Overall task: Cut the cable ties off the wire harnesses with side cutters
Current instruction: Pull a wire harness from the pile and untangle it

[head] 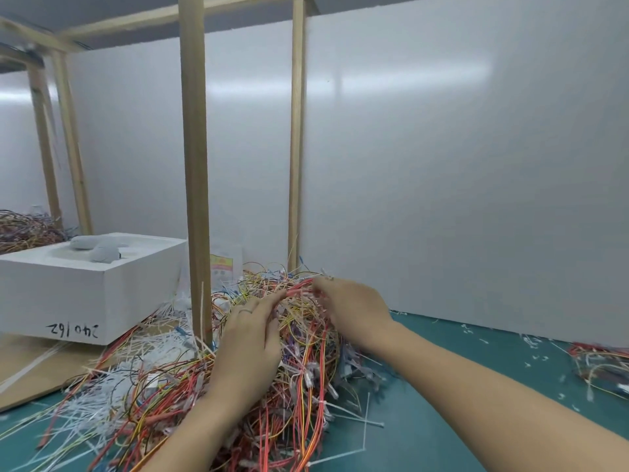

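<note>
Head camera: wire harnesses [299, 386] heaped on the table [442, 352] beside a wooden post [194, 165]. Right hand [354, 310] at the heap's top, fingers [323, 291] curled around a red wire bundle [299, 287]. Left hand [252, 338] just beside, fingertips at the same bundle; grip not discernible through blur.

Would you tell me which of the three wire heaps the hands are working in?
The middle heap by the wooden post: left hand and right hand are both in it. The far-left heap and far-right heap lie untouched.
</note>
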`<act>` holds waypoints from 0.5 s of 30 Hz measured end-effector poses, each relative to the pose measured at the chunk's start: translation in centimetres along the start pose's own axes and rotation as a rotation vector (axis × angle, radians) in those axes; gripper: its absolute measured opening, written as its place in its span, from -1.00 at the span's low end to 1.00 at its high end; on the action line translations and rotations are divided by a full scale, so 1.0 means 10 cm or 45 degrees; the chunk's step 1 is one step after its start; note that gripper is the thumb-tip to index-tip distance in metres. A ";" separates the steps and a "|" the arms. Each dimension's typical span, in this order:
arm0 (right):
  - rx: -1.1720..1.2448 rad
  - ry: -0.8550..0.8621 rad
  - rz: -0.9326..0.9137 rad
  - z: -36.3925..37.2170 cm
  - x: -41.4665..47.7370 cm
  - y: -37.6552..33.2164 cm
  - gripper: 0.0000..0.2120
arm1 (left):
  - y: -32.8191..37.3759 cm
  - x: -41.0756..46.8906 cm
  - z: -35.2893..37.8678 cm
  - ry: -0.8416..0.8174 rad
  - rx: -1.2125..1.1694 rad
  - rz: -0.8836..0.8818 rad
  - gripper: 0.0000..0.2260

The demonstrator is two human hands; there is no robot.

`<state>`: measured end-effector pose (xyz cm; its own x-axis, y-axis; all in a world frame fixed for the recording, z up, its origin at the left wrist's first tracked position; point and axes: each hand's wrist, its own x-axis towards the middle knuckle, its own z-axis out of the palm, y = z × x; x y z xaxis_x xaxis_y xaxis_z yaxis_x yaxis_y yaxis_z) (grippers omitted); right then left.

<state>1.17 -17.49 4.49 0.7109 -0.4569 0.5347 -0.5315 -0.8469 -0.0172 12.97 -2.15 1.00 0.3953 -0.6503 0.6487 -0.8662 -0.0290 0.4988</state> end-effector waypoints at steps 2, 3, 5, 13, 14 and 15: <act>0.160 0.038 0.053 -0.15 0.10 -0.02 -0.84 | 0.01 0.00 -0.02 0.010 -0.094 -0.042 -0.62; 0.244 0.059 0.080 -0.26 0.16 -0.04 -0.83 | 0.01 0.00 -0.04 0.000 -0.136 -0.061 -0.64; 0.378 0.111 0.093 -0.47 0.30 -0.06 -0.83 | 0.04 0.01 -0.07 -0.007 -0.196 -0.068 -0.73; 0.742 0.099 -0.044 -0.78 0.52 -0.23 -0.90 | 0.14 0.11 -0.13 0.209 -0.569 -0.155 -0.49; 0.698 -0.004 -0.035 -0.73 0.51 -0.22 -0.89 | 0.15 0.12 -0.13 0.210 -0.608 -0.182 -0.51; 0.658 -0.106 -0.019 -0.68 0.49 -0.21 -0.89 | 0.15 0.13 -0.14 0.208 -0.623 -0.205 -0.55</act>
<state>2.61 -16.13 12.89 0.7620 -0.4464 0.4692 -0.2393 -0.8673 -0.4365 12.64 -2.01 3.36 0.5873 -0.5392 0.6036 -0.5628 0.2640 0.7833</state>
